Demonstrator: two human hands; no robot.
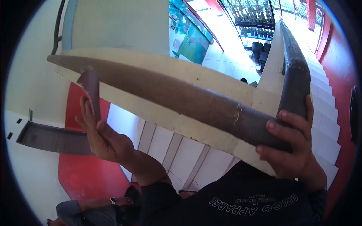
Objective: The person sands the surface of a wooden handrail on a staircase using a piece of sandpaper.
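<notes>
A long brown handrail [169, 96] runs along the top of a cream half-wall, with paint worn in patches near its right end. My left hand [109, 141] is raised at its left part, pinching a folded reddish-brown sheet [90, 88] with a ragged pale edge between thumb and fingers. The sheet's upper end overlaps the rail in view; contact is unclear. At the right, my right hand [290, 141] has its fingers curled over the rail's corner, where a second dark rail section [296, 75] meets it.
White stairs [324, 98] descend at the right, and more steps [188, 154] lie below the half-wall. Another person [94, 209] with a wristwatch is at the lower left. A dark tray-like panel [52, 137] stands out at the left. Shelves of trophies [250, 13] are at the top.
</notes>
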